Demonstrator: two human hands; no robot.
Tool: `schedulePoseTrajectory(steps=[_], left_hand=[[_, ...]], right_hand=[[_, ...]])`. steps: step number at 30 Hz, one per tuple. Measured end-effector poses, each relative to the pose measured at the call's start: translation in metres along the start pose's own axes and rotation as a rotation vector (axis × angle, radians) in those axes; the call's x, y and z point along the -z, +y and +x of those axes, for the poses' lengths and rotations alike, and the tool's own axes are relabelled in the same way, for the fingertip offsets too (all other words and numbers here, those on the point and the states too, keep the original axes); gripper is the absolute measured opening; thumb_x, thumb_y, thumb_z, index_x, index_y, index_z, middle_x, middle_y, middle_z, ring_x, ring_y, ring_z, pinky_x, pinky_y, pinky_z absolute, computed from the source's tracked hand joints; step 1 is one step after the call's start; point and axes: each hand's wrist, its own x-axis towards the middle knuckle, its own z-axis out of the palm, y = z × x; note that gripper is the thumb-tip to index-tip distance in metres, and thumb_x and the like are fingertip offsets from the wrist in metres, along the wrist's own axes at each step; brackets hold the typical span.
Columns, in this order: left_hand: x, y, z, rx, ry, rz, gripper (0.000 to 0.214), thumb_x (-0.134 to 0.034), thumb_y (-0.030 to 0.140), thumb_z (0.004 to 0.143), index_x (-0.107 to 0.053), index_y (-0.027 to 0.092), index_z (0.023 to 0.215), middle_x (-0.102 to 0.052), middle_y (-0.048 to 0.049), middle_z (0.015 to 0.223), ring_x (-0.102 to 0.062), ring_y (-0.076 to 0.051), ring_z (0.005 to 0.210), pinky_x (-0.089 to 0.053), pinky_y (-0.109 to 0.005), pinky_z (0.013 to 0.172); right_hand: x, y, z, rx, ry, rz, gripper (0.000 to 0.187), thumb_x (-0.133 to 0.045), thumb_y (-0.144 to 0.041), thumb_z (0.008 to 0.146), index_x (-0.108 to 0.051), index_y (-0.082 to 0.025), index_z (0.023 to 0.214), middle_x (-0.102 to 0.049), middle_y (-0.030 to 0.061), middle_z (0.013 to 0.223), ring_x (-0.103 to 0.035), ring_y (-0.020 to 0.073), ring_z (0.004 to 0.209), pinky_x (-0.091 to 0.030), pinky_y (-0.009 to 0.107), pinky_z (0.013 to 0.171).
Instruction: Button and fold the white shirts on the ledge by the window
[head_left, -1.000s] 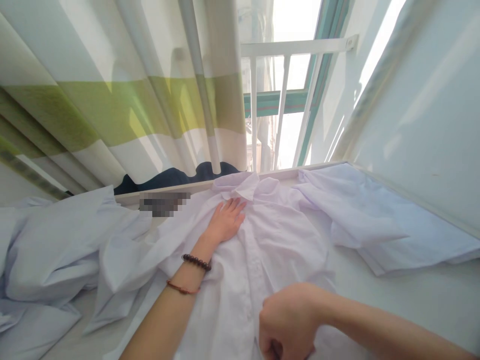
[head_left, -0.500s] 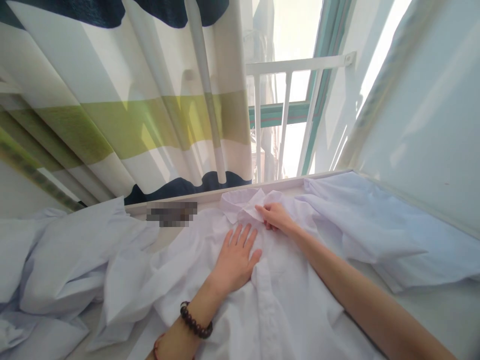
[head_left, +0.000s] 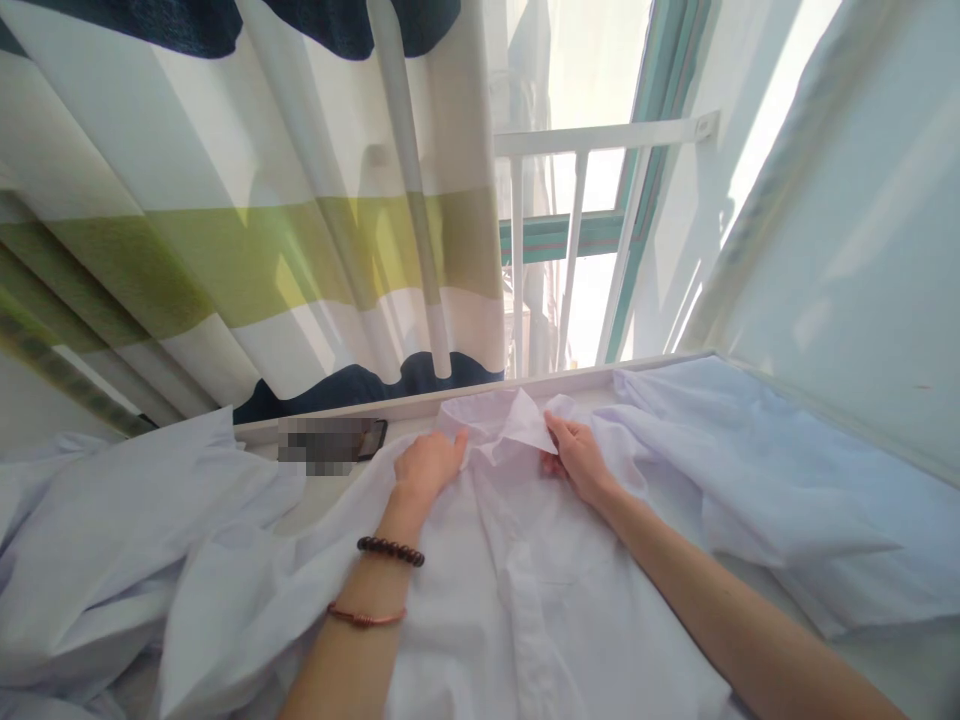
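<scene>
A white button-up shirt [head_left: 480,590] lies spread out front side up, its collar [head_left: 491,412] toward the window. My left hand [head_left: 429,468] is closed at the left side of the collar, thumb on the cloth and the other fingers curled out of sight. On the opposite side, my right hand [head_left: 579,458] pinches the right collar tip between thumb and fingers. The collar stands slightly raised between the two hands. A dark beaded bracelet [head_left: 390,549] and a thin reddish band [head_left: 366,618] circle my left wrist.
Piled white cloth [head_left: 112,540] lies at the left, and more white fabric [head_left: 772,460] at the right. Near the back ledge rests a dark, partly blurred object [head_left: 371,440]. Behind stand a striped curtain [head_left: 300,250], a white railing [head_left: 600,138] and a window.
My left hand has gone from lying flat on the shirt front to gripping the collar's left side. My right hand has shifted slightly right with the collar tip.
</scene>
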Motion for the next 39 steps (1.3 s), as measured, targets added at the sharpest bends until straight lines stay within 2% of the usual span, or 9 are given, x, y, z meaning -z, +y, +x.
schedulePoseTrajectory(steps=[3,6,9,12,17,22,26,31,39], left_hand=[[-0.019,-0.003,-0.006,0.040,0.097,0.010,0.047,-0.037,0.051,0.092,-0.065,0.014,0.101,-0.073,-0.0200,0.096,-0.068,-0.036,0.092,-0.050,-0.045,0.073],[-0.029,-0.005,-0.005,-0.116,0.250,-0.068,0.033,-0.044,0.041,0.092,-0.063,0.019,0.108,-0.071,-0.0128,0.102,-0.067,-0.029,0.092,-0.051,-0.041,0.078],[-0.035,-0.005,0.001,-0.410,0.413,-0.139,0.032,-0.045,0.032,0.094,-0.062,0.022,0.119,-0.066,-0.0092,0.119,-0.059,-0.025,0.112,-0.045,-0.039,0.096],[-0.041,-0.003,0.006,-0.585,0.386,-0.131,0.039,-0.043,0.027,0.094,-0.058,0.026,0.130,-0.059,-0.0050,0.135,-0.041,-0.028,0.134,-0.032,-0.047,0.110],[-0.044,-0.007,0.009,-0.629,0.265,-0.164,0.034,-0.048,0.023,0.092,-0.064,0.027,0.122,-0.067,-0.0014,0.125,-0.039,-0.027,0.137,-0.016,-0.055,0.117],[-0.044,-0.010,0.014,-0.628,0.383,-0.305,0.016,-0.058,0.030,0.088,-0.071,0.023,0.093,-0.074,-0.0042,0.099,-0.060,-0.026,0.112,-0.030,-0.051,0.112],[-0.046,-0.010,0.015,-0.679,0.465,-0.481,0.012,-0.059,0.028,0.087,-0.069,0.021,0.088,-0.076,-0.0027,0.093,-0.068,-0.022,0.096,-0.026,-0.050,0.117],[-0.046,-0.010,0.009,-0.686,0.492,-0.545,0.014,-0.056,0.024,0.086,-0.068,0.021,0.092,-0.075,-0.0021,0.089,-0.069,-0.019,0.085,-0.038,-0.043,0.110],[-0.044,-0.009,0.007,-0.658,0.356,-0.589,0.017,-0.062,0.029,0.082,-0.071,0.022,0.094,-0.076,-0.0036,0.096,-0.068,-0.022,0.096,-0.030,-0.049,0.113]], right_hand=[[0.000,-0.002,0.002,0.179,0.201,-0.131,0.040,-0.047,-0.058,0.085,-0.043,-0.023,0.067,-0.046,-0.0032,0.059,-0.044,0.0129,0.052,-0.037,0.026,0.049],[-0.001,-0.007,0.001,0.490,0.310,-0.349,0.027,-0.051,-0.048,0.087,-0.051,-0.022,0.077,-0.053,0.0001,0.072,-0.052,0.0161,0.069,-0.045,0.029,0.067],[-0.006,-0.008,-0.004,0.725,0.155,-0.532,0.025,-0.044,-0.038,0.094,-0.062,-0.023,0.100,-0.063,0.0079,0.103,-0.056,0.0216,0.100,-0.045,0.036,0.089],[-0.010,-0.004,-0.010,0.833,-0.043,-0.732,0.026,-0.041,-0.031,0.097,-0.064,-0.025,0.107,-0.059,0.0063,0.128,-0.046,0.0233,0.122,-0.034,0.041,0.105],[-0.010,0.002,-0.009,0.866,-0.144,-0.847,0.020,-0.040,-0.019,0.094,-0.060,-0.021,0.096,-0.061,0.0062,0.127,-0.041,0.0235,0.128,-0.028,0.042,0.109],[-0.012,0.004,-0.006,0.873,-0.189,-0.906,0.033,-0.050,-0.007,0.078,-0.060,-0.020,0.107,-0.066,0.0064,0.114,-0.045,0.0250,0.122,-0.024,0.045,0.111],[-0.015,0.007,-0.005,0.867,-0.117,-0.947,0.008,-0.058,-0.020,0.086,-0.066,-0.021,0.087,-0.065,0.0069,0.097,-0.052,0.0241,0.101,-0.033,0.043,0.101],[-0.009,0.005,-0.003,0.895,-0.189,-0.817,0.018,-0.050,-0.022,0.092,-0.068,-0.021,0.090,-0.065,0.0069,0.099,-0.050,0.0235,0.104,-0.034,0.043,0.101],[0.001,0.007,0.014,0.547,-0.218,-0.384,0.040,-0.037,-0.010,0.082,-0.074,-0.023,0.089,-0.069,0.0044,0.115,-0.050,0.0244,0.112,-0.038,0.044,0.099]])
